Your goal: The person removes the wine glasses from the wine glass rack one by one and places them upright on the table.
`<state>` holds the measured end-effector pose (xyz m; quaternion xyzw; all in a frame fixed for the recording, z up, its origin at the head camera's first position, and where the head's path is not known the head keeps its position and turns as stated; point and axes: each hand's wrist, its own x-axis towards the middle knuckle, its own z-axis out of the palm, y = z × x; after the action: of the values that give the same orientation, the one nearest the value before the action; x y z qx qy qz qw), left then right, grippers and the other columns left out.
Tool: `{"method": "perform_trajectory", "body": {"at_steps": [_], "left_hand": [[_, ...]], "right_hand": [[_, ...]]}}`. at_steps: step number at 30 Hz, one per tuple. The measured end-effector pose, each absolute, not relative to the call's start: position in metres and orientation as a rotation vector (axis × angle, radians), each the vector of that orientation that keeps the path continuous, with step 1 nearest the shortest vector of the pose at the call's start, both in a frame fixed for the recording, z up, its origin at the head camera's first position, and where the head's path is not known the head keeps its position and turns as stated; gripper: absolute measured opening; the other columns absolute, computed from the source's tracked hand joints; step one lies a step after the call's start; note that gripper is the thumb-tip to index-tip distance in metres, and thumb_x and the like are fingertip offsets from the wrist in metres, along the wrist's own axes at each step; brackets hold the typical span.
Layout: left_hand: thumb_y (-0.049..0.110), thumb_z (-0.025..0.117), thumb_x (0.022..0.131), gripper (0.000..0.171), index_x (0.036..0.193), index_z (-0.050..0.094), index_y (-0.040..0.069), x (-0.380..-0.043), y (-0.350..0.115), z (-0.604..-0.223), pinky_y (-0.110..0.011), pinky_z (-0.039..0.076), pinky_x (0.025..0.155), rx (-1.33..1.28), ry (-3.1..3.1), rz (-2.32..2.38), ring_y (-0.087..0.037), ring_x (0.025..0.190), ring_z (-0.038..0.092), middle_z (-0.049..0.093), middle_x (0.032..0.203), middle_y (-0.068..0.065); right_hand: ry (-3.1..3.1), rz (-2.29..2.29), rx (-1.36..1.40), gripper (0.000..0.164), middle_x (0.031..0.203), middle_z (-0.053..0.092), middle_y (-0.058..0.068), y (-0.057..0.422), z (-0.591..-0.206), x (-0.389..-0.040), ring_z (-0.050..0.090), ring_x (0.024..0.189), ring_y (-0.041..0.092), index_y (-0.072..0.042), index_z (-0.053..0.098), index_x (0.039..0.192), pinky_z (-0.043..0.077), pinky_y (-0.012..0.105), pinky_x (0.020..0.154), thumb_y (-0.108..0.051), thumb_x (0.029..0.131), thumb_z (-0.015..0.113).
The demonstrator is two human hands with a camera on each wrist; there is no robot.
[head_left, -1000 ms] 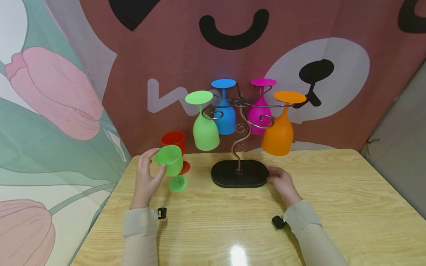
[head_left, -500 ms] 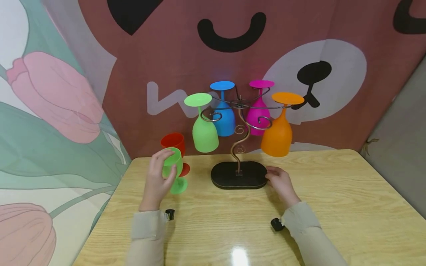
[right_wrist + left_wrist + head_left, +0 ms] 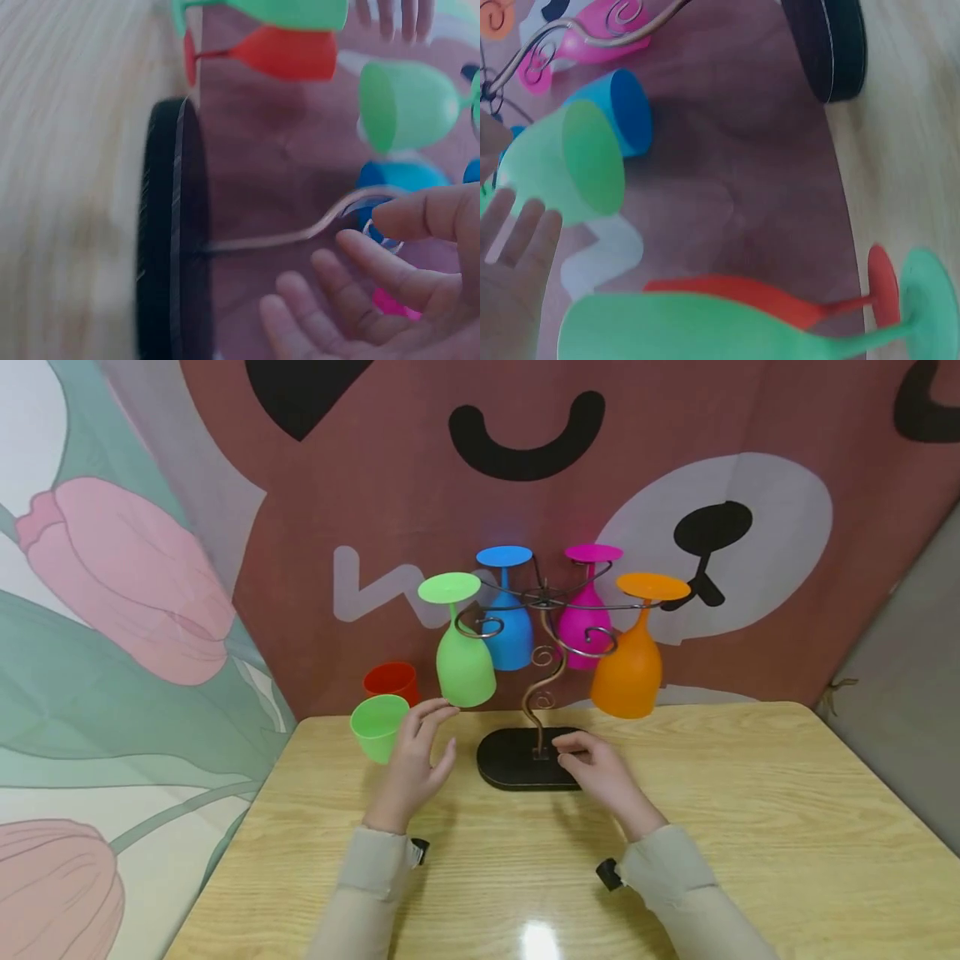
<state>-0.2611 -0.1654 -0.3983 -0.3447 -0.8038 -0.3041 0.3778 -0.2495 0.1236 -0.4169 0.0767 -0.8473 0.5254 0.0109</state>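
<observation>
My left hand [image 3: 420, 760] is relaxed and holds nothing. It is just right of an upright green goblet [image 3: 377, 727], fingertips close under the bowl of a second green goblet [image 3: 465, 664] hanging upside down from a metal wine-glass rack [image 3: 532, 689]. The upright goblet's foot is behind the hand in the head view but shows in the left wrist view [image 3: 928, 300]. Over the right part of the rack's black base [image 3: 506, 762] is my right hand [image 3: 603, 781], its fingers loosely bent and apart from the stem in the right wrist view.
A red goblet [image 3: 392, 681] stands behind the upright green one. Blue [image 3: 510, 631], magenta [image 3: 583, 618] and orange [image 3: 628, 672] goblets also hang from the rack's curled arms. A printed cloth [image 3: 360, 510] hangs right behind the wooden table [image 3: 750, 810].
My left hand has moved right, from around the upright green goblet's rim toward the hanging green one. My right hand has left the base's right end and shifted left over it.
</observation>
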Motion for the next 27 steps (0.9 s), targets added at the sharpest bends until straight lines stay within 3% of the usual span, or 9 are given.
{"method": "perform_trajectory", "body": {"at_steps": [5,13,20,27], "left_hand": [[-0.004,0.07,0.087,0.04,0.125,0.057,-0.003,-0.267,-0.155,-0.395,-0.049,0.051,0.09,-0.802,-2.053,-0.835,-0.038,0.126,0.047,0.043,0.14,-0.026],[-0.004,0.066,0.09,0.053,0.138,0.044,-0.004,-0.275,-0.145,-0.384,-0.048,0.045,0.106,-0.606,-2.097,-1.041,-0.037,0.131,0.041,0.034,0.147,-0.025],[0.008,0.06,0.099,0.06,0.151,0.031,-0.002,-0.283,-0.139,-0.373,-0.048,0.038,0.115,-0.505,-2.158,-1.379,-0.034,0.138,0.038,0.027,0.154,-0.021],[0.014,0.056,0.104,0.065,0.157,0.021,0.0,-0.29,-0.137,-0.37,-0.043,0.032,0.119,-0.459,-2.18,-1.608,-0.029,0.146,0.032,0.024,0.159,-0.016]], "right_hand": [[-2.514,1.627,0.375,0.028,0.121,0.066,0.019,0.104,-0.396,-0.252,0.063,0.106,0.031,0.0,0.065,0.127,0.052,0.048,0.095,-0.007,0.1,0.06],[-2.334,1.616,0.567,0.034,0.126,0.065,0.017,0.083,-0.366,-0.268,0.062,0.114,0.032,0.0,0.061,0.133,0.051,0.05,0.1,-0.002,0.099,0.059],[-2.352,1.644,0.629,0.053,0.149,0.05,0.02,0.064,-0.364,-0.284,0.051,0.134,0.035,-0.001,0.04,0.152,0.042,0.051,0.111,-0.009,0.103,0.057],[-2.28,1.681,0.591,0.057,0.158,0.038,0.016,0.046,-0.36,-0.295,0.039,0.144,0.031,-0.002,0.034,0.156,0.037,0.045,0.115,-0.012,0.104,0.054]]}}
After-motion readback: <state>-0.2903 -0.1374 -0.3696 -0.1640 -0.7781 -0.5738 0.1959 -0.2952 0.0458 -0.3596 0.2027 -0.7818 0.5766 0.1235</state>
